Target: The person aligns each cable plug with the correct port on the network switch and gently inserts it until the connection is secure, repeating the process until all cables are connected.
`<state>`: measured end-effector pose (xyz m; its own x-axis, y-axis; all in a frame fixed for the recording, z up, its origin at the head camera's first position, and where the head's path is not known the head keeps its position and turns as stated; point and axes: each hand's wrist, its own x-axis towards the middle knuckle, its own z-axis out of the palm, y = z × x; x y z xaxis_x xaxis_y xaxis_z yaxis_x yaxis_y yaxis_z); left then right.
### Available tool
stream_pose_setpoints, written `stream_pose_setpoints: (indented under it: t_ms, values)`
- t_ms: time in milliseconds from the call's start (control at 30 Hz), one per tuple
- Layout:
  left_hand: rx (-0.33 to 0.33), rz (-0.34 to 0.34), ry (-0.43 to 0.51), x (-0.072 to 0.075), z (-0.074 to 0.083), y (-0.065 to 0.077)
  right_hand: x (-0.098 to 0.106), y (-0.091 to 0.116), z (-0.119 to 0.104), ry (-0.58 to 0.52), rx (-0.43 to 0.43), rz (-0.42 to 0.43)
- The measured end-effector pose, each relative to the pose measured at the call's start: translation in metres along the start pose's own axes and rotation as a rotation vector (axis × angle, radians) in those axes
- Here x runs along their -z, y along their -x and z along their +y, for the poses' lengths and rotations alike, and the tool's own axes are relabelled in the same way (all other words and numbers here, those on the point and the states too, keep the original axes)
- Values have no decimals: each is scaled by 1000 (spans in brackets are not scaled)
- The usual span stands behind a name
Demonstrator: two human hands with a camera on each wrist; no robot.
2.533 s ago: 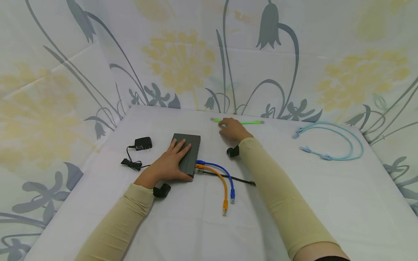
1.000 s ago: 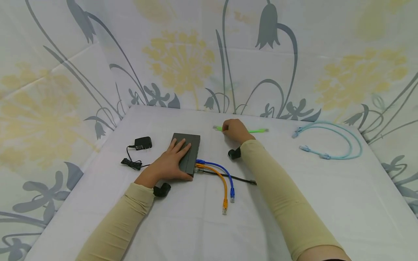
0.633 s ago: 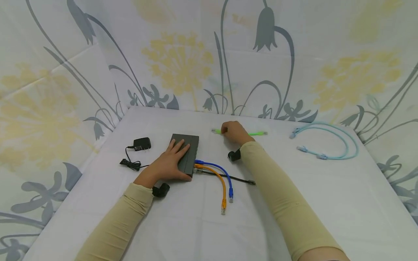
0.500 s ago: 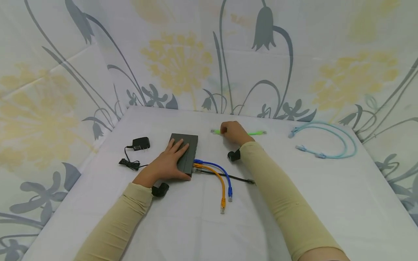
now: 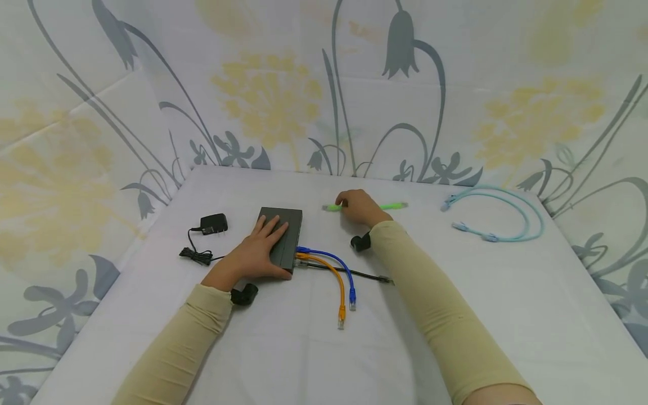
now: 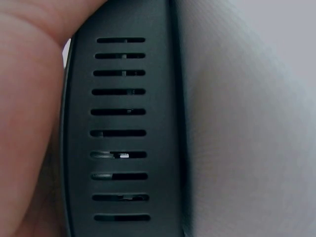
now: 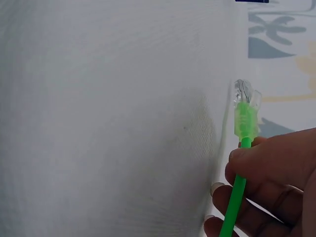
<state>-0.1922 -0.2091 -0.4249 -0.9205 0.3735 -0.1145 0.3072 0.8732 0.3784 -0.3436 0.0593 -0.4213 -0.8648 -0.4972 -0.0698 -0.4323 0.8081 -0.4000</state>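
Note:
A dark grey network switch (image 5: 292, 230) lies flat on the white-covered table. My left hand (image 5: 258, 253) rests on its top with the fingers spread, the thumb along its near side. In the left wrist view, a slotted side of the switch (image 6: 121, 123) shows beside the hand. My right hand (image 5: 360, 207) pinches a short green Ethernet cable (image 5: 392, 206) at the back of the table. In the right wrist view, thumb and fingers hold the green cable (image 7: 239, 192) just behind its clear plug. Blue (image 5: 339, 259), orange (image 5: 338, 275) and black (image 5: 361, 274) Ethernet cables extend from the switch's right side.
A black power adapter (image 5: 214, 223) with a bundled cord (image 5: 196, 256) lies left of the switch, the cord running under my left hand. Light blue Ethernet cable (image 5: 531, 211) curves at the back right. A flower-patterned curtain (image 5: 283, 95) bounds the table's back and sides.
Since the earliest frame, my right hand has taken hold of the green cable, which has come slightly nearer. My left hand stays on the switch. The whole head view has shifted slightly.

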Motion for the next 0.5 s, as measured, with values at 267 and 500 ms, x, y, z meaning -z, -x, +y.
stream_pose_setpoints:
  t_ms: [267, 500]
  values:
    - [0, -3, 2, 0, 1, 2, -4, 3, 0, -15, 2, -18]
    - [-7, 6, 8, 2, 2, 2, -4, 4, -3, -33, 25, -9]
